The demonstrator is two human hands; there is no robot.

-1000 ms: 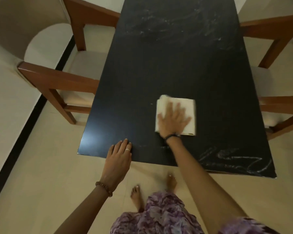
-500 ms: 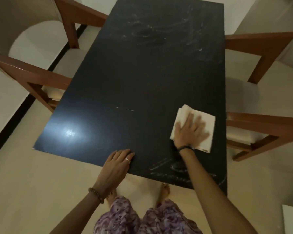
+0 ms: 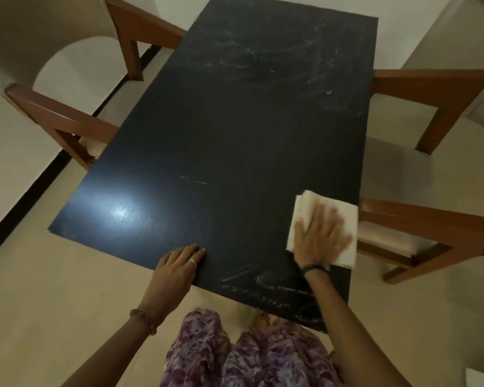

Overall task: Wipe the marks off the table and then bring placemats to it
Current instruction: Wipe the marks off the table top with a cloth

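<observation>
Pressed flat, fingers spread, with right hand (image 3: 320, 237) on folded cloth (image 3: 324, 224) near bench (image 3: 235, 141) right edge, left hand (image 3: 176, 268) resting open on near edge; chalky marks (image 3: 268, 289) left near and far; no placemats seen.

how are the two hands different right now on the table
The right hand lies flat with fingers spread on the folded white cloth, pressing it to the table; the left hand touches bare tabletop at the near edge and holds nothing. The right hand looks motion-blurred, the left hand sharp. The left hand wears a ring and a beaded wrist bracelet; the right hand has a dark wristband. Both rest palm down on the table.
</observation>
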